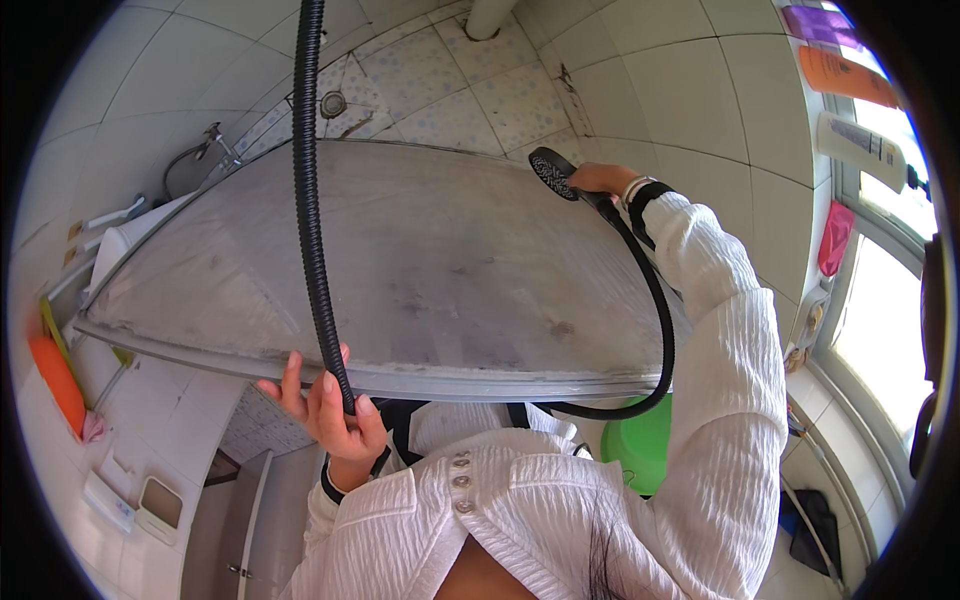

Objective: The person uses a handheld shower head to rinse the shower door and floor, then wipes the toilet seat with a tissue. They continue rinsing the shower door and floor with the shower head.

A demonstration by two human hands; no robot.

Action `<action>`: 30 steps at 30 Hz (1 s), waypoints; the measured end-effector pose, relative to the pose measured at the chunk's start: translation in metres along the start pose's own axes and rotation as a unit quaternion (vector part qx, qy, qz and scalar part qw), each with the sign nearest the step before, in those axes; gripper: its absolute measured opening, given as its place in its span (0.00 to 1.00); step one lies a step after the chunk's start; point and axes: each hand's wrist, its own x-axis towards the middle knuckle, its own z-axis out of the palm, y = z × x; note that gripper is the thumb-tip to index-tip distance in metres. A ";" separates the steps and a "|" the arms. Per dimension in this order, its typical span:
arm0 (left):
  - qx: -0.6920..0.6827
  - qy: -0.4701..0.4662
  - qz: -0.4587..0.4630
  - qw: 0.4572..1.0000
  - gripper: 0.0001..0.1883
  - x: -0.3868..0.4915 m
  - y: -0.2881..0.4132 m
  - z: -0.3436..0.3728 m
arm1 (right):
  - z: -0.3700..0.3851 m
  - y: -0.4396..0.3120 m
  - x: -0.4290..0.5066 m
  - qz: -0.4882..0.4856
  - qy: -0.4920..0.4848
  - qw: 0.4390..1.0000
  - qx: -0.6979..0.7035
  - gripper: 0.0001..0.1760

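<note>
My right hand (604, 180) grips the handle of a black handheld shower head (553, 174) above the far right part of a large grey panel (450, 247). The nozzle face is turned toward the left, and I can make out no water. From the handle, a black ribbed shower hose (307, 187) curves down past the panel's near edge, where my body partly hides it. Its other stretch comes from the top of the view to my left hand (334, 416), whose fingers and thumb loosely hold it. Dark smudges mark the panel, which has a metal-looking rim (510, 384).
Tiled walls (675, 90) stand around the panel. Beyond it lie a floor drain (333, 105) and a pipe (489, 19). A wall tap (217, 139) is at left, a green basin (637, 442) below right. Several bottles, including a white pump bottle (862, 150), line the window ledge.
</note>
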 end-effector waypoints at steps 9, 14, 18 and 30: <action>-0.014 0.027 -0.008 1.000 0.23 -0.004 -0.002 0.004 | 0.002 -0.013 -0.007 -0.001 0.014 1.000 0.021 0.21; -0.012 0.030 -0.007 0.999 0.22 -0.004 -0.002 0.005 | -0.005 -0.004 -0.011 0.009 0.014 0.999 -0.029 0.18; -0.016 0.028 -0.011 0.999 0.22 -0.004 -0.002 0.005 | -0.010 0.022 -0.017 0.017 0.033 0.998 -0.041 0.16; -0.013 0.023 -0.009 1.000 0.23 -0.005 -0.002 0.005 | -0.006 0.051 -0.020 0.079 0.065 0.994 -0.049 0.17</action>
